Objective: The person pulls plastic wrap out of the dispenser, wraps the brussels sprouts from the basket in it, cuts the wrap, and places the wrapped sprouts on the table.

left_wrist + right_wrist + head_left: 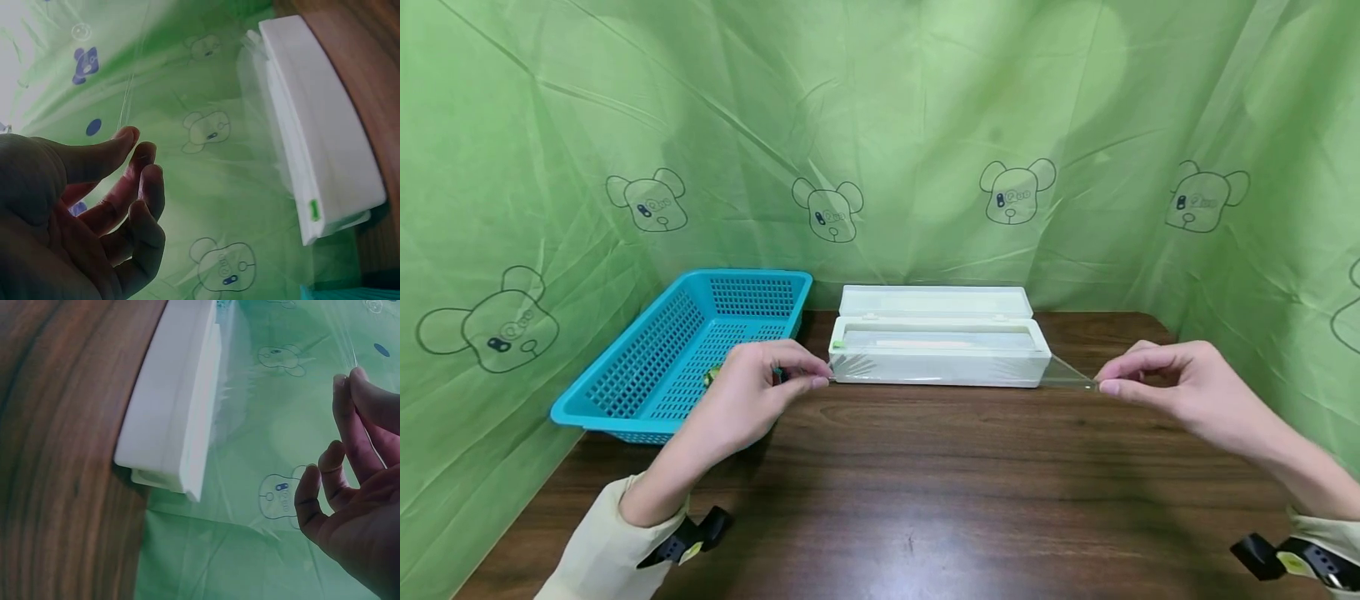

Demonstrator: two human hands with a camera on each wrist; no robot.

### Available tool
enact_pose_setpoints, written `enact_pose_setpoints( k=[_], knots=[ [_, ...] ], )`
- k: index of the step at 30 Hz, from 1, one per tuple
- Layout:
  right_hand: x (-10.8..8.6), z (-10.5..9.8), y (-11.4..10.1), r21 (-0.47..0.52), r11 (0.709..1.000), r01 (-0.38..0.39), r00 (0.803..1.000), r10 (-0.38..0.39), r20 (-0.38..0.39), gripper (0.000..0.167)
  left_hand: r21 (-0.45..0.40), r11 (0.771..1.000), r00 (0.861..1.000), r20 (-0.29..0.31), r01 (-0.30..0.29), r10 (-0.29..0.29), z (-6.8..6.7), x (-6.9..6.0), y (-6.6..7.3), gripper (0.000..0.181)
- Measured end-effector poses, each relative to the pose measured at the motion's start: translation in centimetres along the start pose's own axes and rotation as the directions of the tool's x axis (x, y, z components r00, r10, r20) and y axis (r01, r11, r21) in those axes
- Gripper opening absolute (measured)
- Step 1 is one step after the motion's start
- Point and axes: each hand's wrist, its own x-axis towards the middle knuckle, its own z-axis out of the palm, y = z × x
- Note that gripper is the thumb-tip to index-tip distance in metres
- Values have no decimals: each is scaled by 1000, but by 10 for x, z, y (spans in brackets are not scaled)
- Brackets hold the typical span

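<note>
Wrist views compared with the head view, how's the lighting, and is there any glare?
Head view: bright, with a pale glare on the table at bottom centre and the plastic wrap showing mostly as faint creases; left wrist view: dim, the left hand deeply shaded, the upper left corner washed out; right wrist view: dim and hazy, the right hand shaded too.

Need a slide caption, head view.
Left hand and right hand pinch opposite ends of clear plastic wrap at an open white box, blue basket at left.
</note>
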Motion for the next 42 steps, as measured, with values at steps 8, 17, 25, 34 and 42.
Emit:
enact_pose_setpoints(
  k=[8, 17, 25, 34, 42],
  knots=[
    [-12, 8, 12, 37, 999, 31, 993, -34, 110, 23, -44, 999, 997, 73, 14, -10, 10, -18, -6, 17],
    [-24, 21, 26, 59, 998, 37, 982, -48, 185, 25, -48, 998, 990, 141, 37, -30, 23, -33, -15, 17],
    [-32, 34, 37, 65, 997, 31, 977, -44, 210, 24, -29, 999, 988, 152, 32, -27, 34, -42, -21, 16],
    [-36, 45, 48, 50, 999, 3, 966, -16, 259, 18, -29, 998, 982, 181, 54, -48, 48, -46, -35, 12],
    [-37, 56, 57, 75, 997, -31, 953, 6, 302, 13, -75, 989, 954, 284, 124, -98, 57, -46, -56, 3]
  ],
)
